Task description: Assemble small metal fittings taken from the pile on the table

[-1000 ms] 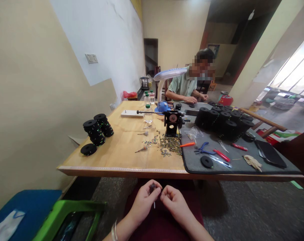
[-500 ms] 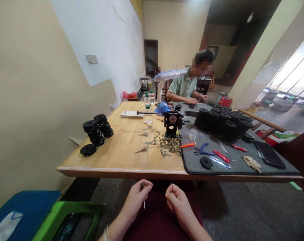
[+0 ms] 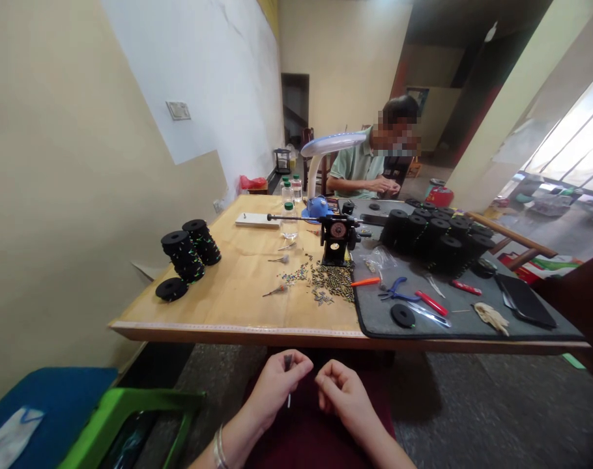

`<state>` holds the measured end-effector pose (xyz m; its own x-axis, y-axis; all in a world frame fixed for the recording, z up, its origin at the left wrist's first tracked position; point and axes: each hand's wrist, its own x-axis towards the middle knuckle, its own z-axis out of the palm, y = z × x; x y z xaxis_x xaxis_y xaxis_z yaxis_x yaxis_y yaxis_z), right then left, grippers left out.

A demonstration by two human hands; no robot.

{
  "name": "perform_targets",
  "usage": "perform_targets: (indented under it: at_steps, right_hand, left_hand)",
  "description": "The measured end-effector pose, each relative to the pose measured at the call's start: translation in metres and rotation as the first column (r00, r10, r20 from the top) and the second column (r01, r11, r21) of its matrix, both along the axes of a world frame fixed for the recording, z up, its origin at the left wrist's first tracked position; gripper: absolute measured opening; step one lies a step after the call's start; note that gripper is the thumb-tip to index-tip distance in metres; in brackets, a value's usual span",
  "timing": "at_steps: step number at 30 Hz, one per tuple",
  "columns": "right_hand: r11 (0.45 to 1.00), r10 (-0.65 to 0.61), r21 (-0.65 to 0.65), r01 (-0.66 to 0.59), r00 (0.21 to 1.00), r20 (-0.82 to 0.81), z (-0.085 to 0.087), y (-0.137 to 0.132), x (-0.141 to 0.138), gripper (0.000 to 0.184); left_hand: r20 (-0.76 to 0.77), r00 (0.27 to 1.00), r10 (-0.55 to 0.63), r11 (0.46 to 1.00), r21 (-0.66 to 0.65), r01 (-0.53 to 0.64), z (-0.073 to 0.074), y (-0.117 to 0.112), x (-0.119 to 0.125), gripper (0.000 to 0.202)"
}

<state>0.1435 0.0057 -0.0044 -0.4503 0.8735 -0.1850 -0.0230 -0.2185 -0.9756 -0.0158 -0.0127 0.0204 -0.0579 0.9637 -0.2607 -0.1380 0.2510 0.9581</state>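
Observation:
My left hand [image 3: 275, 387] pinches a small dark tuft [image 3: 287, 362] on a thin white stick [image 3: 289, 400], which hangs below the fingers. My right hand [image 3: 344, 391] is close beside it, above my dark red lap, with its fingertips pinched together. Nothing shows between those fingers, though a fine thread would be too thin to see. On the wooden table [image 3: 218, 306] beyond my hands lie several similar tufted sticks [image 3: 275, 290] next to a scatter of small beads [image 3: 332, 283].
A hand-cranked winder [image 3: 337, 238] stands on the table, with black bead-wound spools [image 3: 183, 257] to the left and more on a grey mat [image 3: 467, 326] holding pliers [image 3: 393, 290]. A co-worker [image 3: 358, 166] sits across the table. A green-and-blue stool [image 3: 105, 417] stands at my left.
My hands moved apart, then back toward each other, with the left still holding the tufted stick. The co-worker's hands rose from the table.

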Motion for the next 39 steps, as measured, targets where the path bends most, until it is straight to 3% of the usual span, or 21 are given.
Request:
perform_targets:
  at_steps: [6, 11, 14, 18, 21, 24, 29, 31, 35, 39]
  right_hand:
    - [0.986, -0.111, 0.132, 0.106, 0.993, 0.032, 0.012, 0.013, 0.007, 0.05]
    - [0.997, 0.08, 0.001, -0.081, 0.992, -0.098, 0.024, 0.014, -0.008, 0.052]
    - [0.986, 0.157, -0.037, -0.16, 0.985, -0.071, 0.021, 0.014, -0.016, 0.049]
    - [0.99, 0.109, 0.089, -0.112, 0.993, 0.04, 0.008, 0.014, -0.017, 0.037]
    - [0.985, 0.1, 0.139, -0.103, 0.995, 0.027, -0.002, 0.015, -0.016, 0.036]
    - [0.994, 0.07, 0.089, -0.065, 0.996, -0.061, -0.005, 0.016, -0.015, 0.043]
    - [0.999, -0.035, 0.019, 0.038, 0.993, -0.116, -0.004, 0.018, -0.008, 0.057]
    - [0.996, -0.087, 0.014, 0.089, 0.99, -0.108, -0.008, 0.02, -0.006, 0.057]
    - [0.991, -0.132, -0.005, 0.133, 0.984, -0.119, -0.017, 0.021, -0.003, 0.056]
    - [0.99, -0.132, -0.056, 0.126, 0.984, -0.119, -0.018, 0.02, -0.002, 0.061]
  left_hand:
    - [-0.21, 0.977, 0.028, 0.997, 0.075, -0.012, 0.001, -0.002, -0.003, 0.028]
    - [-0.336, 0.942, 0.028, 0.989, 0.147, 0.023, 0.009, -0.002, -0.002, 0.027]
    - [-0.392, 0.919, 0.044, 0.986, 0.164, 0.022, 0.012, -0.003, -0.002, 0.023]
    - [-0.466, 0.884, 0.048, 0.983, 0.178, 0.041, 0.01, -0.002, -0.005, 0.021]
    - [-0.531, 0.845, 0.068, 0.974, 0.219, 0.059, 0.01, 0.002, -0.014, 0.021]
    - [-0.681, 0.725, 0.104, 0.957, 0.266, 0.113, 0.018, 0.013, -0.034, 0.023]
    - [-0.935, 0.307, 0.175, 0.967, 0.223, 0.126, 0.04, 0.044, -0.082, 0.02]
    - [-0.97, 0.186, 0.154, 0.979, 0.176, 0.106, 0.044, 0.057, -0.096, 0.019]
    - [-0.985, 0.126, 0.122, 0.983, 0.138, 0.122, 0.047, 0.073, -0.104, 0.018]
    - [-0.98, 0.105, 0.166, 0.969, 0.182, 0.168, 0.056, 0.079, -0.083, 0.019]
